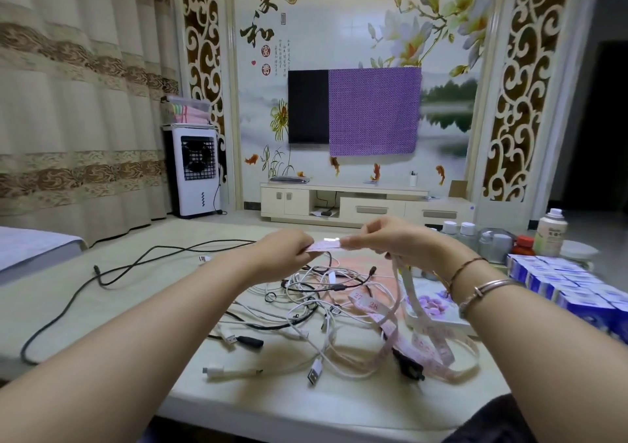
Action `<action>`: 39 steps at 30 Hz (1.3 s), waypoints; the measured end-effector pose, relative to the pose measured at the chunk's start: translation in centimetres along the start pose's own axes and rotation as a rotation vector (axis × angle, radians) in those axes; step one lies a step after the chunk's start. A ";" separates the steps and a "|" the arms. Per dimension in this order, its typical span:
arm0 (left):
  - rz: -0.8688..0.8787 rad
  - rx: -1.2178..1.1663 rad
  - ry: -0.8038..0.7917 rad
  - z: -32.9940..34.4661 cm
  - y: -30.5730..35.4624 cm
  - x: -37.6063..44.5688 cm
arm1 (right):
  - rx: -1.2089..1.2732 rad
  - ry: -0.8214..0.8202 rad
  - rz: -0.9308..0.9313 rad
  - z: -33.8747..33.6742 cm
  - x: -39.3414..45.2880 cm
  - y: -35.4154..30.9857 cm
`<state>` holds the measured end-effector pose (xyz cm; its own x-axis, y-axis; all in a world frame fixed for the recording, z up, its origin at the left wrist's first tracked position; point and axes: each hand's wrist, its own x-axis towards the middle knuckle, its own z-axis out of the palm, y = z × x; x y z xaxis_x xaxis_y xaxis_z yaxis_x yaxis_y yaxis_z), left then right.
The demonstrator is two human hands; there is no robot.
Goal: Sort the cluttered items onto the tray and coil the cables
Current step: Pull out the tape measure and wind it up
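Our left hand (289, 252) and right hand (384, 238) pinch the measuring tape (380, 317) taut; the cables (316, 306) remain tangled, nothing sorted yet, we judge.

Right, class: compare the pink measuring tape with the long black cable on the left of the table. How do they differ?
The measuring tape is flat, pink and printed with numbers; the black cable is round, dark and plain. The tape's end is lifted, pinched between the left hand and right hand; the cable lies untouched on the table. The tape drapes over the tangled white cables; the black cable trails off to the left of them. Neither is coiled.
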<state>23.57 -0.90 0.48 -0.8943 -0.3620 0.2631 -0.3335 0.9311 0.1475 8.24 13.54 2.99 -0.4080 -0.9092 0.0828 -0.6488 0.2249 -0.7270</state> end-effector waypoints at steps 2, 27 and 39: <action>-0.017 -0.062 -0.020 0.1 -0.3 -0.3 | -0.009 0.028 -0.004 -0.4 0.1 0.5; -0.029 -0.610 -0.122 -0.3 0.5 -1.1 | 0.212 -0.297 -0.111 1.5 0.4 -0.2; -0.320 -1.444 0.191 4.5 -1.8 4.0 | 0.330 -0.271 0.024 1.9 4.5 5.0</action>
<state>19.28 -3.82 -3.01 -0.7522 -0.6440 0.1392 0.1749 0.0085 0.9845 4.40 9.94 -1.54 -0.2085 -0.9741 -0.0871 -0.3830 0.1633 -0.9092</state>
